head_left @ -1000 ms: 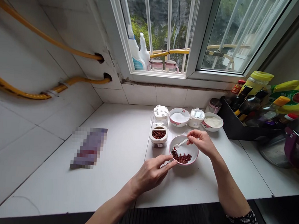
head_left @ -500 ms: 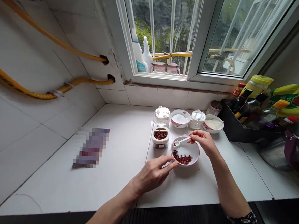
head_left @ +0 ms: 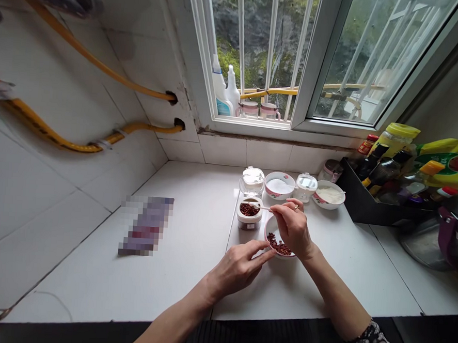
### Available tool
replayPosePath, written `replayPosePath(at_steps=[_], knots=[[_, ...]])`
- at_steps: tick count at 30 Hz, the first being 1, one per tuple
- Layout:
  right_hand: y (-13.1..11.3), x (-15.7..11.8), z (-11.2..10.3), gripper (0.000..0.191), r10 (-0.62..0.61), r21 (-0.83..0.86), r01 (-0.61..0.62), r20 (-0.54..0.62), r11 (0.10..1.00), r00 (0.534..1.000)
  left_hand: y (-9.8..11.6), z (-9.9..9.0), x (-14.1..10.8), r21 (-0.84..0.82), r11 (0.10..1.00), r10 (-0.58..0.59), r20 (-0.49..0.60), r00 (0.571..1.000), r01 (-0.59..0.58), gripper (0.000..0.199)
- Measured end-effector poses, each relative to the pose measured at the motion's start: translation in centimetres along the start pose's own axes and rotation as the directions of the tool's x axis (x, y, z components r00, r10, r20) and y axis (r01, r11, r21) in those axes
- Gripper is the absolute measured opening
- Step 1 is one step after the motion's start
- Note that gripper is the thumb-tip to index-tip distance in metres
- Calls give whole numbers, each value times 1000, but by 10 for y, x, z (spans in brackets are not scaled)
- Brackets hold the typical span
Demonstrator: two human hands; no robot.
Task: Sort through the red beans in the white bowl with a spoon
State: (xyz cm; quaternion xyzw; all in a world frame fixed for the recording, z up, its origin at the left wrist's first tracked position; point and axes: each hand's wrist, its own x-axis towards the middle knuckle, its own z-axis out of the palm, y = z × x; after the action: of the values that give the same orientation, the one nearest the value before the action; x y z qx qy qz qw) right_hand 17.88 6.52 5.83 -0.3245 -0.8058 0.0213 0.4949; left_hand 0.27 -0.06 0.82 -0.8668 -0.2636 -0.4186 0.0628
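Observation:
Pinched in my right hand [head_left: 293, 227] is a small white spoon [head_left: 264, 208], its head over the open mouth of a jar [head_left: 249, 223] filled with reddish-brown peppercorns [head_left: 249, 209]. Just below that hand stands a white bowl with a pink rim [head_left: 271, 225]. More peppercorns [head_left: 279, 245] lie along the near side of the bowl, partly covered by my right hand. My left hand [head_left: 242, 265] grips the bowl's near left edge with its fingertips. Whether anything lies in the spoon's head is too small to tell.
Behind stand a bowl of white grains [head_left: 279, 185], a clear lidded jar [head_left: 306, 186] and a bowl of pale powder [head_left: 329, 194]. A black box of bottles [head_left: 370, 206] and a metal pot [head_left: 422, 248] are at the right. A blurred purple packet [head_left: 150, 226] lies left.
My right hand has moved left with the spoon, from above the bowl to the peppercorn jar. My left hand stays at the bowl's edge. The view has shifted slightly.

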Motion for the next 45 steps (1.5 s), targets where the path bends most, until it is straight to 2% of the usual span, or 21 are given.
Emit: replayPosePath(at_steps=[2,4,7,10,13,16,18,24,28,34,40,45], knots=[[0,0,-7,19,30,-43,-29,10,999,1000,0,0,0,-5,1000,-3,4,1000,3,34],[1,1,-17,19,140,-55,-141,-15,989,990,0,-1,0,-9,1000,-6,12,1000,6,34],[7,3,-38,17,334,-5,-335,-45,942,941,0,-2,0,-15,1000,-6,20,1000,7,33],[19,3,-59,13,457,58,-469,145,881,877,0,-3,1,-22,1000,-4,29,1000,5,32],[29,1,-71,13,472,-40,-484,302,874,828,1,-5,1,-27,1000,-5,38,999,6,32],[30,-2,-70,17,459,-130,-446,390,886,798,0,-5,1,-25,1000,-8,42,999,9,30],[27,-3,-65,18,459,-134,-449,435,884,774,0,-5,0,-27,1000,-7,41,999,8,31],[19,-3,-51,17,532,22,-622,496,783,687,-1,-4,-3,-38,999,-13,50,999,15,36],[23,-1,-54,13,595,122,-710,458,694,660,-1,-3,-3,-32,999,-10,50,999,12,38],[33,-2,-53,15,631,235,-760,440,606,640,-1,-3,-2,-24,1000,-4,46,999,6,41],[34,-4,-49,13,650,166,-753,409,637,641,-1,-3,-2,-18,1000,-10,43,999,10,36],[33,-4,-49,12,650,148,-744,397,651,648,0,-3,-2,-21,1000,-19,51,999,20,40]])
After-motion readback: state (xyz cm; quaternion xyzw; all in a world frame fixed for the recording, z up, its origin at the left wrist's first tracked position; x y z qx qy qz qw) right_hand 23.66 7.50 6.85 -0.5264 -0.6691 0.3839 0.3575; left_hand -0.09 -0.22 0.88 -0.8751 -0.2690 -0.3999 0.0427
